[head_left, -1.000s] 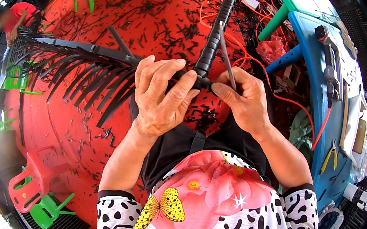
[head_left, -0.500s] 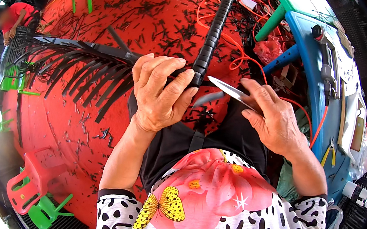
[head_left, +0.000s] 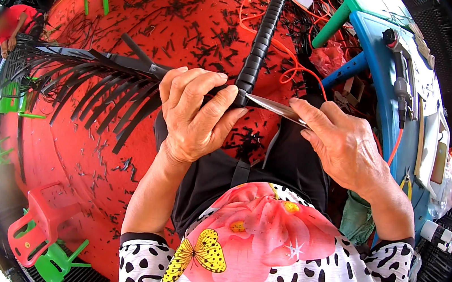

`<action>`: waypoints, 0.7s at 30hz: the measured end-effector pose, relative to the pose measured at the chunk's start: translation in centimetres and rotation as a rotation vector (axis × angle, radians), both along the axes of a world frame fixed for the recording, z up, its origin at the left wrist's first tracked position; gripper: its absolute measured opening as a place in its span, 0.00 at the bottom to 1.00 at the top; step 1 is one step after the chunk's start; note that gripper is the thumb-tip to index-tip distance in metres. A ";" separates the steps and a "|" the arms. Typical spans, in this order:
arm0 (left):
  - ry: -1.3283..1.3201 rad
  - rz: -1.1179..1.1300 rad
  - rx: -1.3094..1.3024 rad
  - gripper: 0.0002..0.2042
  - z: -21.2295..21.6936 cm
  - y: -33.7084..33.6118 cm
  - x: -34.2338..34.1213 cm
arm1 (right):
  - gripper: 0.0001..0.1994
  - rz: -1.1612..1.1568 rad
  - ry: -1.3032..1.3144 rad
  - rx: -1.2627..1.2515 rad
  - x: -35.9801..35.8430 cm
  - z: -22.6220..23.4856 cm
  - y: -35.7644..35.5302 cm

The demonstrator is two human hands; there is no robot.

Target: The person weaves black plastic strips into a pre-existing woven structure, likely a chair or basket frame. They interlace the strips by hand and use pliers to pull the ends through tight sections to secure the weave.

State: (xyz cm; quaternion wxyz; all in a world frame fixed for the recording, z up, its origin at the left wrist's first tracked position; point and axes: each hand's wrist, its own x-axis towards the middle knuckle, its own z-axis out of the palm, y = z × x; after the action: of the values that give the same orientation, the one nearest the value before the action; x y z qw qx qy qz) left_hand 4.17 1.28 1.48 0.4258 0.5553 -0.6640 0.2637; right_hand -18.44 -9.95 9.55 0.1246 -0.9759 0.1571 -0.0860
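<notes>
My left hand (head_left: pixel 196 108) is closed around the near end of a black frame bar wrapped in flat bands (head_left: pixel 260 48). From under that hand a fringe of loose black strips (head_left: pixel 97 81) fans out to the left along another length of the frame. My right hand (head_left: pixel 345 142) pinches a knife (head_left: pixel 273 107) with a pointed silver blade. Its tip meets the wrapped bar just right of my left fingertips. The knife's handle is hidden in my palm.
Black offcuts (head_left: pixel 199 37) litter the red floor. At right stands a blue table (head_left: pixel 381 64) with a power tool (head_left: pixel 400 72) and yellow-handled pliers (head_left: pixel 407 185). An orange hose (head_left: pixel 298 70) curls beyond the bar. Plastic chairs (head_left: pixel 38 224) and another person (head_left: pixel 16 25) are at left.
My right hand has brought the blade left against the wrapped bar. A grey strip-like piece seen below the blade earlier is gone from there. My left hand keeps its grip.
</notes>
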 end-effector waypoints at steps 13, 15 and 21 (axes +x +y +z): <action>0.040 0.019 -0.064 0.15 -1.0 -0.5 -0.3 | 0.18 -0.114 -0.221 0.845 0.8 -3.0 0.5; 0.048 0.023 -0.086 0.15 -1.1 -0.6 -0.3 | 0.18 -0.294 -0.055 1.174 0.9 -2.2 0.8; 0.066 0.030 -0.102 0.16 -1.3 -0.7 -0.6 | 0.17 0.014 -0.210 0.216 1.0 -2.6 -0.8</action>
State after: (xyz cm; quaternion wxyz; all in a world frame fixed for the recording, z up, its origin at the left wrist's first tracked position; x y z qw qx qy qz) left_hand 3.58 0.62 0.19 0.4713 0.5511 -0.6269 0.2850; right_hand -17.47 -10.77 6.99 0.2451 -0.9435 0.1450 -0.1692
